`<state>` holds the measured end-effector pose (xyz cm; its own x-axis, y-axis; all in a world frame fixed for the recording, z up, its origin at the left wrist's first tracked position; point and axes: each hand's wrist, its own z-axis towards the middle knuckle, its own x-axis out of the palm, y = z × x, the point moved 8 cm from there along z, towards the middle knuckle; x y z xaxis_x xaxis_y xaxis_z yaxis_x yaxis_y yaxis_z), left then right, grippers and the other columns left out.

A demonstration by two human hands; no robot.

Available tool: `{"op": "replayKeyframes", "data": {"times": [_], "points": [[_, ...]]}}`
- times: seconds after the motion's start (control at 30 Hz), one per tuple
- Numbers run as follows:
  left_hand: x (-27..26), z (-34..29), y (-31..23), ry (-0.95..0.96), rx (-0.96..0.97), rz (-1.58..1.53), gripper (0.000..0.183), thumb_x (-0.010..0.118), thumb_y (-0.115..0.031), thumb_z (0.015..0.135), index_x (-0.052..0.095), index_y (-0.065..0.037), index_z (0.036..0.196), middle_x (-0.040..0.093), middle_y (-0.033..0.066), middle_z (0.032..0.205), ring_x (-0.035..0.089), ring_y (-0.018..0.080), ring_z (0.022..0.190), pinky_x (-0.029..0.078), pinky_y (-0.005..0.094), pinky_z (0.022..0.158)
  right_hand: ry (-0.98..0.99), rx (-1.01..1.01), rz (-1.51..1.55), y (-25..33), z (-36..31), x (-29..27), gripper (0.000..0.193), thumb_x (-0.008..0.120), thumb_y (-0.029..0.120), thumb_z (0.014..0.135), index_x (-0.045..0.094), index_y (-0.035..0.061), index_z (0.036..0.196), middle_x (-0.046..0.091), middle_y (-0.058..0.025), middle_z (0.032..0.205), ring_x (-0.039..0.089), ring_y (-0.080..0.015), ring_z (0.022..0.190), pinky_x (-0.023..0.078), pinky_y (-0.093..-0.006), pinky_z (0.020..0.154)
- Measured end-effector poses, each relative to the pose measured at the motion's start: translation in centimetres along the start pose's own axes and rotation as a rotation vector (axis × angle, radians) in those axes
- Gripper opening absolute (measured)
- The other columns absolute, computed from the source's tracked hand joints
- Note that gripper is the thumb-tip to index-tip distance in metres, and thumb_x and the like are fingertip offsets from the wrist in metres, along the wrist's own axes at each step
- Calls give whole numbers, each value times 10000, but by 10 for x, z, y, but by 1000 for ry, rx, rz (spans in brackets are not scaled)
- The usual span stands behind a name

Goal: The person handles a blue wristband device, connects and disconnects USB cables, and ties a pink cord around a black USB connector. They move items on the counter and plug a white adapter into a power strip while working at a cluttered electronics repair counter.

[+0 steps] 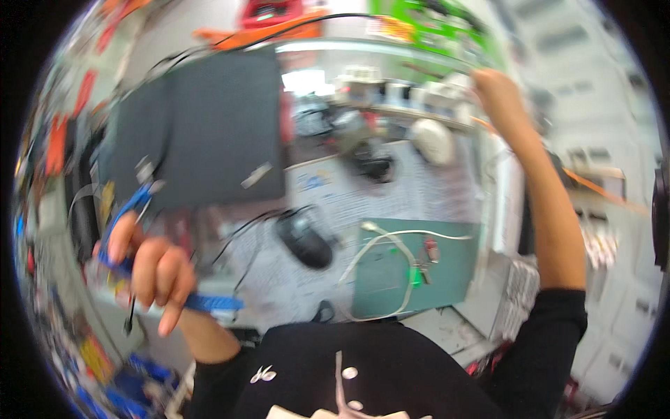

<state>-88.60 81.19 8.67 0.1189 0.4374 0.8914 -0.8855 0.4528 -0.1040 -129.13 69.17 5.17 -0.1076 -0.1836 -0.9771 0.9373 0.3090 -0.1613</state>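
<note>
My left hand [162, 269] is closed at the left, over the counter's edge. Its curled fingers grip a blue flat strap [213, 302], which loops round and ends near a small pale tip. A thin dark-tipped stick [129, 318] hangs below the same hand; what it belongs to I cannot make out. Stretched far out to the right, my right hand [499, 98] is at the counter's far right side, near a row of small white boxes [440, 94]. Motion smears its fingers, and whether they hold anything does not show.
A dark flat pad [209, 133] lies at the left of the glass counter. A black mouse [305, 241] rests on printed sheets, beside a green mat [447, 269] bearing a white cable [380, 237] and keys [424, 269]. A white round object [433, 142] sits farther back.
</note>
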Motion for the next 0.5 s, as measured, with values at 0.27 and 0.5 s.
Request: {"op": "replayKeyframes", "data": {"times": [0.27,0.5], "points": [[152,-88,-57,283,393,316,79,458,-58,900,404,-26,948,527,153,592,463,164,455,582,401,513,131,491,725,-75,-65,46,445,582,210,882,478,36,1278,652,-74,824,585,-122,720,447,-245,667],[229,-160,-57,385,534,447,126,510,-94,881,444,-17,954,531,150,581,407,131,416,566,384,486,-153,552,1006,-98,-188,113,283,552,194,913,587,-25,1087,608,-38,870,547,-100,756,432,-239,707]]}}
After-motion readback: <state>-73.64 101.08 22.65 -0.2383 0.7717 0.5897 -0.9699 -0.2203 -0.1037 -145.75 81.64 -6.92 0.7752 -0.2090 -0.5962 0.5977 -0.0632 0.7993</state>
